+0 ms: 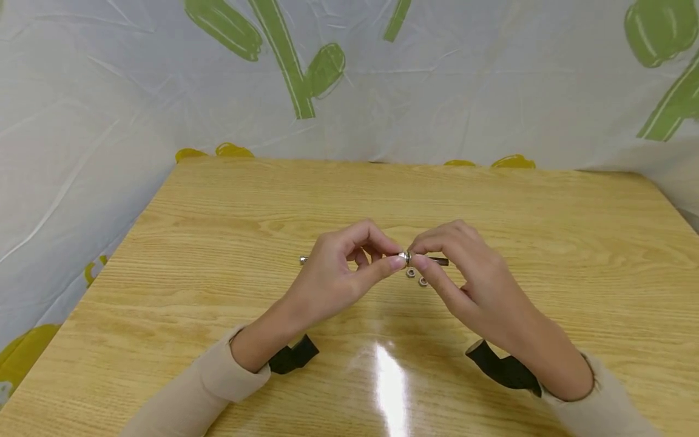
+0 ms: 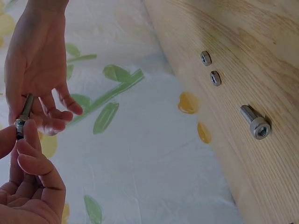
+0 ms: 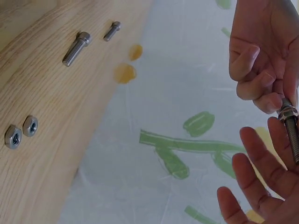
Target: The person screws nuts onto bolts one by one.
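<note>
In front of the person, both hands meet at a metal bolt (image 3: 293,137) with a hex nut (image 3: 288,112) around it close to one end. The left hand (image 1: 333,273) pinches that end of the bolt between thumb and index finger. From the other side the right hand (image 1: 475,279) has its thumb and index fingertip at the nut, and its other fingers are spread apart in the right wrist view. The threaded shank (image 2: 28,106) points toward the right palm. Fingertips hide part of the nut.
Two loose hex nuts (image 1: 417,277) lie on the wooden table (image 1: 273,200) just below the hands. A socket-head bolt (image 3: 77,48) and a smaller bolt (image 3: 112,31) also lie there. A flower-printed sheet (image 1: 409,103) hangs behind the table.
</note>
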### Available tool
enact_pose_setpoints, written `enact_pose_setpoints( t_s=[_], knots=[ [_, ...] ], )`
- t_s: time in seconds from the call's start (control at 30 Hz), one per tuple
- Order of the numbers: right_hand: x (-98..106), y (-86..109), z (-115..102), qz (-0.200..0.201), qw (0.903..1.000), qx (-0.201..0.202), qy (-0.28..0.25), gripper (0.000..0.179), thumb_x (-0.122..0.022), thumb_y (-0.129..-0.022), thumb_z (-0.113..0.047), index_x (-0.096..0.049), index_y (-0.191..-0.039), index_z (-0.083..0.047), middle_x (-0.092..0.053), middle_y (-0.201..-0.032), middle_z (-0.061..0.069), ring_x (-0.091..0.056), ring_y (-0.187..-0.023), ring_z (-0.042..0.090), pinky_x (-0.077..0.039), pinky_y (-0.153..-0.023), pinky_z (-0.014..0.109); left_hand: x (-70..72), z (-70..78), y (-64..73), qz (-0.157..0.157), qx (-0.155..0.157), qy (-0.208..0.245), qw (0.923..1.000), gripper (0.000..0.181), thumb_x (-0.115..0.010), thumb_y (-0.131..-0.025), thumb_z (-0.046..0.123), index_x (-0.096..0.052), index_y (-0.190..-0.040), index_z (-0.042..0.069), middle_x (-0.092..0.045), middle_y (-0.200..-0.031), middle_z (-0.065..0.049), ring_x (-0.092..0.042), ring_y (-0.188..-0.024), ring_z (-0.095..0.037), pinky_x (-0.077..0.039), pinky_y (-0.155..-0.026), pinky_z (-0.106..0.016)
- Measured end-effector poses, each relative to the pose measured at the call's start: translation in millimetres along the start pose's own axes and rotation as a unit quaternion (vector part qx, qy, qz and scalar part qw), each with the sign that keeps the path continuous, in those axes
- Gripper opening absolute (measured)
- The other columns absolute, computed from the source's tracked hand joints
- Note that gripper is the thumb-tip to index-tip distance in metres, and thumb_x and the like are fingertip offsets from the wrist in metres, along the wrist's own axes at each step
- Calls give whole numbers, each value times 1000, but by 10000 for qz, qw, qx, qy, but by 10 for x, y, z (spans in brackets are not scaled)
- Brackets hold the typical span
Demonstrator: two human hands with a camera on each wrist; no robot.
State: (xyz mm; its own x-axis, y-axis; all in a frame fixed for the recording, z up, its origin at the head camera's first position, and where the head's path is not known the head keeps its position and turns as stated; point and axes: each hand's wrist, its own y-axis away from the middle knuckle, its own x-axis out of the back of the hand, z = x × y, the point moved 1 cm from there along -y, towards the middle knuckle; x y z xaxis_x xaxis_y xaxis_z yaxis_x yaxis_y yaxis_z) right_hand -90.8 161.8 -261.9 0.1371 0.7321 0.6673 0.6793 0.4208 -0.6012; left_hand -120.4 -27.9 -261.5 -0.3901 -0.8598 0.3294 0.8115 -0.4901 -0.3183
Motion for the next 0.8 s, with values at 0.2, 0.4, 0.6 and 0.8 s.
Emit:
enact_pose_setpoints(
  t_s=[0.2, 0.4, 0.6, 0.8],
  knots=[
    [6, 3, -5, 69, 9997, -157, 179, 13, -53, -96, -17, -63, -91, -12, -63, -97, -2, -50, -95, 12, -38, -83, 23, -11, -3, 4, -23, -17, 6, 10000, 4, -67, -86, 15, -64, -88, 12, -67, -83, 4, -55, -74, -6, -47, -65, -22],
    [33, 0, -19, -60, 9999, -81, 97, 29, -65, -88, -24, -59, -111, -7, -60, -107, 3, -51, -102, 14, -39, -88, 20, -1, 3, 11, -6, 4, 10, 10000, 4, -65, -87, 15, -64, -89, 12, -67, -85, 4, -56, -75, -5, -47, -65, -22],
    [34, -10, -24, 128, 9996, 238, -17, 40, -52, -94, -38, -58, -109, -2, -60, -107, 6, -51, -101, 15, -38, -89, 14, 2, 6, 4, 28, 3, 38, 10000, 3, -66, -87, 14, -64, -89, 12, -67, -84, 4, -55, -73, -6, -47, -65, -22],
    [34, -28, -22, 354, 9981, 504, -25, 39, -49, -94, -38, -60, -105, -3, -62, -103, 5, -51, -97, 13, -39, -83, 14, 5, 12, 2, 14, 47, 26, 10000, 4, -66, -87, 15, -64, -89, 12, -67, -84, 3, -55, -73, -6, -47, -63, -22]
  ],
)
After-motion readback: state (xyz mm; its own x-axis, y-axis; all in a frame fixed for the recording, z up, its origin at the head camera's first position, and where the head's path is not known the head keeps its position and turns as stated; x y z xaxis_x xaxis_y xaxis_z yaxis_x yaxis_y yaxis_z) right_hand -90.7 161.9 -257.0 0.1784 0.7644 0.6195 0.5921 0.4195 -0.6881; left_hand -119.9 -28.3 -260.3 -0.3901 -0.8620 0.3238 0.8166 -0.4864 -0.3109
